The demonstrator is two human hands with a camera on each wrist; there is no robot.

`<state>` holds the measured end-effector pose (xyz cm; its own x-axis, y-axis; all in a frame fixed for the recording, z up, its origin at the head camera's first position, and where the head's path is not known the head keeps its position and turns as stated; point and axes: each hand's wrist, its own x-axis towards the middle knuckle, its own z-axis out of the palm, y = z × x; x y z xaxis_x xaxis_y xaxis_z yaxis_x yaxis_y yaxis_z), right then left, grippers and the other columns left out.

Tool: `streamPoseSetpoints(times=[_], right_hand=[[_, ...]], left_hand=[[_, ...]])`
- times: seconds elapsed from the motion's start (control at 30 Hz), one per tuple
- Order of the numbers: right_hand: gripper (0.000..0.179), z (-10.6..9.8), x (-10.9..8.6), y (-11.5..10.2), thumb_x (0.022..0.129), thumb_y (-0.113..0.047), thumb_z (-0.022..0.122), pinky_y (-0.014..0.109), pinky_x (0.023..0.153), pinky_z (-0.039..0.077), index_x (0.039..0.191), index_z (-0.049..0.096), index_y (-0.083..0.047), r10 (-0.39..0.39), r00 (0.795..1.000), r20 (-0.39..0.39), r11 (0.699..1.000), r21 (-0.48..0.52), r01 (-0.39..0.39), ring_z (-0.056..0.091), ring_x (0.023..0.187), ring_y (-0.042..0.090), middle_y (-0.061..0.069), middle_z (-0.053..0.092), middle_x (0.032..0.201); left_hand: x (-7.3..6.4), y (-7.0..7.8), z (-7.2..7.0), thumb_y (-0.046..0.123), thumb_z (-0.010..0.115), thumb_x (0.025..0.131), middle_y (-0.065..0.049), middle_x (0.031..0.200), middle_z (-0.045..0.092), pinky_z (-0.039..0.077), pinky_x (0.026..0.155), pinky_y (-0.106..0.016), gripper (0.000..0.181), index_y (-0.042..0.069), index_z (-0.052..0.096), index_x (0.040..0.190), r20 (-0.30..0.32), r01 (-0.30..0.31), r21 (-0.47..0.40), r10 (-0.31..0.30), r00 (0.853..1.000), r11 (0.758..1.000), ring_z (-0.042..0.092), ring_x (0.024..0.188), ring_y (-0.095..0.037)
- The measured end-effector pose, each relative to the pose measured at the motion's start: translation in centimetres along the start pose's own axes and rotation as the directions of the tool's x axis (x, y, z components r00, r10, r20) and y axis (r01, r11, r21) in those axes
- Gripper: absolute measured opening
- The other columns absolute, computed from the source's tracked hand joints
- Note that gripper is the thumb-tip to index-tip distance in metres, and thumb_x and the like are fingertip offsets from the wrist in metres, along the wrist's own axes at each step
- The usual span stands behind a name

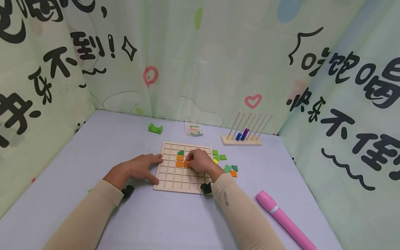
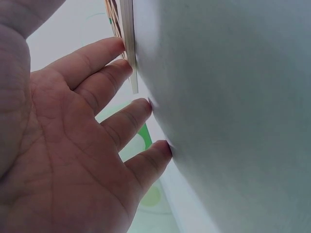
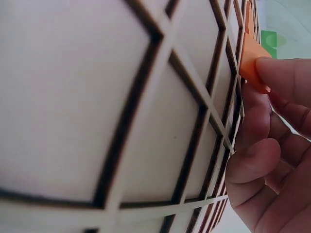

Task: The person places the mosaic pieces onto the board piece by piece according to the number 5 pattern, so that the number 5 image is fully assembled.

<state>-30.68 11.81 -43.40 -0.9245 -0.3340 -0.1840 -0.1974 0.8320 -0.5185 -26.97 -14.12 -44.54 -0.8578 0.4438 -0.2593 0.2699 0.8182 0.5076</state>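
A square wooden grid board (image 1: 170,178) lies on the table, with a green curved-edge tile (image 1: 180,152) and orange square tiles (image 1: 179,158) set in its cells. My right hand (image 1: 201,161) is over the board's middle. It pinches an orange tile (image 3: 251,60) at a cell, beside the orange ones; in the head view the fingers partly cover it. My left hand (image 1: 139,168) has its fingers stretched at the board's left edge, thumb near the lower left corner. In the left wrist view, two fingertips (image 2: 124,68) touch the board's side and the others reach the tabletop.
Loose green, yellow and orange tiles (image 1: 233,173) lie right of the board, some partly hidden by the right arm. Behind stand a green block (image 1: 155,128), a pattern card (image 1: 193,129) and a peg rack (image 1: 226,141) with beads. A pink stick (image 1: 289,224) lies at the front right.
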Motion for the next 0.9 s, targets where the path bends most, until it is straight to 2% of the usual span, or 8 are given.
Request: streamPoseSetpoints(times=[0.2, 0.33, 0.67, 0.9], right_hand=[[0.005, 0.3, 0.2, -0.2, 0.096, -0.009, 0.070, 0.035, 0.085, 0.051, 0.098, 0.074, -0.009, -0.007, 1.000, -0.024, 0.996, -0.087, 0.005, 0.058, 0.089, 0.021, 0.002, 0.069, 0.094], [0.006, 0.6, 0.2, -0.4, 0.096, -0.008, 0.069, 0.035, 0.083, 0.051, 0.093, 0.074, -0.011, 0.006, 0.999, -0.032, 0.994, -0.108, -0.010, 0.058, 0.089, 0.021, 0.002, 0.070, 0.094], [0.007, 0.4, -0.2, -0.5, 0.095, -0.008, 0.068, 0.034, 0.081, 0.051, 0.095, 0.074, -0.011, 0.006, 0.999, -0.048, 0.993, -0.114, -0.012, 0.057, 0.087, 0.021, 0.002, 0.070, 0.094], [0.010, -0.5, -1.1, 0.9, 0.097, -0.014, 0.069, 0.032, 0.080, 0.050, 0.106, 0.073, -0.010, -0.039, 0.998, -0.044, 0.999, -0.032, 0.037, 0.058, 0.087, 0.018, 0.002, 0.068, 0.097]], left_hand=[[0.0, 0.0, 0.0, 0.040, 0.093, 0.076, -0.008, 0.169, 0.034, 0.029, 0.124, -0.058, 0.094, 0.009, 0.050, 0.154, 0.000, 0.005, -0.006, -0.005, 1.000, 1.000, 0.028, 0.156, -0.042], [0.1, -0.1, 0.1, 0.039, 0.093, 0.076, -0.008, 0.169, 0.034, 0.030, 0.124, -0.058, 0.094, 0.010, 0.050, 0.154, -0.002, 0.002, -0.008, -0.002, 1.000, 1.000, 0.028, 0.155, -0.041], [0.0, 0.0, -0.1, 0.039, 0.093, 0.076, -0.008, 0.169, 0.034, 0.029, 0.124, -0.059, 0.094, 0.010, 0.050, 0.154, -0.002, 0.000, -0.018, 0.000, 1.000, 1.000, 0.027, 0.156, -0.042], [0.0, -0.1, 0.0, 0.040, 0.093, 0.076, -0.009, 0.170, 0.033, 0.029, 0.124, -0.059, 0.095, 0.011, 0.049, 0.155, 0.004, 0.013, -0.020, -0.013, 1.000, 1.000, 0.027, 0.156, -0.042]])
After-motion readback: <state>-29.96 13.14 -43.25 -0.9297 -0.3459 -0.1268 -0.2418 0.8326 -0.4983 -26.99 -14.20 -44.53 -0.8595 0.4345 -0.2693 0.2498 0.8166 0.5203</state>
